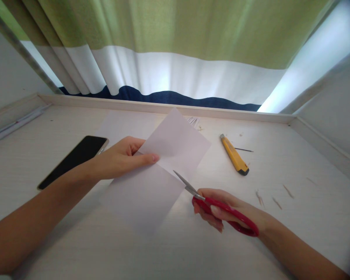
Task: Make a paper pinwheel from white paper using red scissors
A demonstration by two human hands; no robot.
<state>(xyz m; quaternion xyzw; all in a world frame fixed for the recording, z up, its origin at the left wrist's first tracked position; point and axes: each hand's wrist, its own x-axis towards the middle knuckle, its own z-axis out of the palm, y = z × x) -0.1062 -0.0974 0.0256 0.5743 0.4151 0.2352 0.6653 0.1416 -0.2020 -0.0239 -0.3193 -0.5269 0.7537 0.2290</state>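
Note:
A white sheet of paper (177, 140) is held above the table by my left hand (128, 157), its thumb on top and the other fingers mostly hidden beneath. Across its middle runs a line, a crease or a cut, from the thumb to the right edge. My right hand (218, 210) is wrapped around the red handles of a pair of scissors (233, 214). The blades point up and left, and their tip lies over the paper near that line. Whether the lower blade sits under the sheet is hard to see.
On the white table (192, 252), a black phone (76, 159) lies beside my left forearm. A yellow utility knife (233, 153) and a thin dark rod (245, 149) are at right, near several wood shavings (277, 202). Another sheet (128, 122) lies behind. A curtain (163, 70) hangs beyond the raised rim.

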